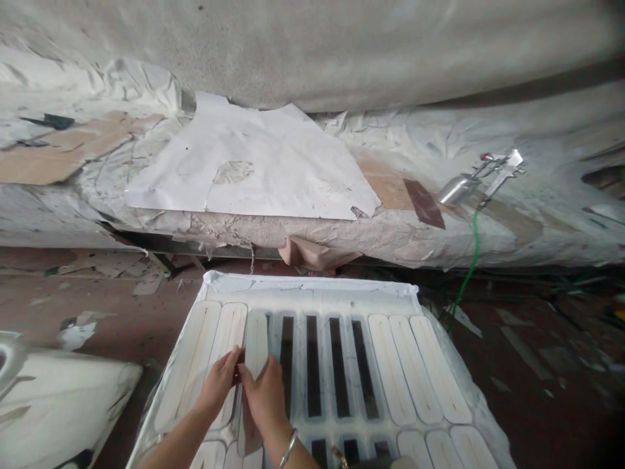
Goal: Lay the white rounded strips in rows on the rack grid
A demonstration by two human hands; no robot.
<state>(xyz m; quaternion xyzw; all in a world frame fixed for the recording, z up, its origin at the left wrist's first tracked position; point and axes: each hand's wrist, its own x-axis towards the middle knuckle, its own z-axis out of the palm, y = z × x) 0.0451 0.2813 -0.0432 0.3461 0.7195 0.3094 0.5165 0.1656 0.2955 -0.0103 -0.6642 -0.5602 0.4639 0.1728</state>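
My right hand (267,394), with a silver bangle at the wrist, grips a long pale panel with rounded ends (256,340). The panel lies over the left part of a white rack (312,284), partly covering a slot. My left hand (221,381) has its fingers closed at the panel's left edge, close to my right thumb. Left of my hands are similar pale panels (191,365) lying flat in the rack, each with a thin line along its middle. Several dark open slots (313,365) show right of my hands. My fingertips are partly hidden behind each other.
More panels (418,368) fill the rack's right side. Beyond it, a paint-spattered bench holds a white sheet (288,163), cardboard (63,153) and a silver spray gun (461,189) with a green hose (472,254). A white object (63,397) stands at lower left.
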